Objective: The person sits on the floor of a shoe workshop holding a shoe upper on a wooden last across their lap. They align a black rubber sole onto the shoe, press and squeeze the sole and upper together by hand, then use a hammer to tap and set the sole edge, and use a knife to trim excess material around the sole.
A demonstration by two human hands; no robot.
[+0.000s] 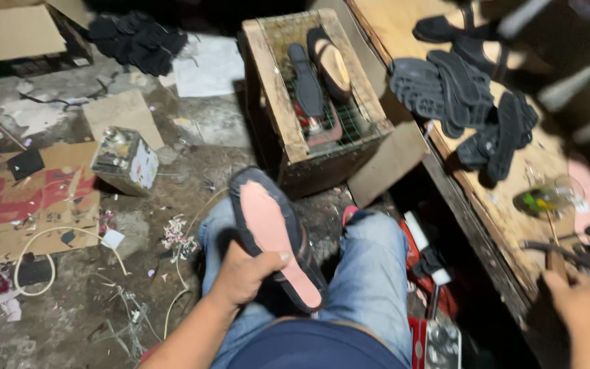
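Note:
My left hand (244, 273) grips a shoe (272, 232) with a black rim and a pink insole, held over my jeans-clad knees (370, 273). My right hand (582, 301) is at the bottom right on the wooden workbench (507, 212), closed around the wooden handle of a tool (554, 256) among small tools. A heap of black ridged shoe soles (459, 96) lies further back on the bench.
A wooden crate (278, 96) with a wire grille holds a sole and a shoe in front of my knees. A metal tin (125, 158), flattened cardboard (29, 198), white cord and scraps litter the concrete floor at left. A clear glass jar (548, 195) lies on the bench.

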